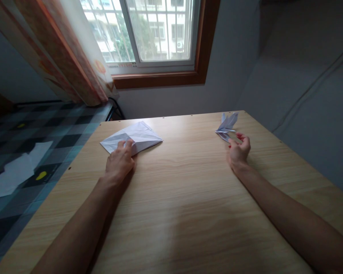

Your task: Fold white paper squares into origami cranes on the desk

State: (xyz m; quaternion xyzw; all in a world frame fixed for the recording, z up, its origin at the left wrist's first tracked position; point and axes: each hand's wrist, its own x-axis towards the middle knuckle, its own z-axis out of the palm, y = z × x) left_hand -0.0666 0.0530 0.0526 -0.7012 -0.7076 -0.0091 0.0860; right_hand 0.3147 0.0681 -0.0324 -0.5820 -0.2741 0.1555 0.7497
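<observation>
A large white folded paper [144, 136] with creases and pointed corners lies at the far left of the table. My left hand [120, 160] is at its near edge, fingers curled and closed on the paper; the thumb is hidden. Toward the far right corner is a small white origami figure [227, 122] with pointed, wing-like flaps standing up. My right hand [240, 150] pinches the near tip of this figure between thumb and finger, while its other fingers are bent. The two papers are well apart.
The wooden table [177, 182] reaches toward the wall under the barred window [160, 34]. On the left, a bed with a checked cover [65, 127] carries loose white paper sheets [20, 171]. A curtain [74, 49] hangs beside the window. A cable [311, 89] runs along the right wall.
</observation>
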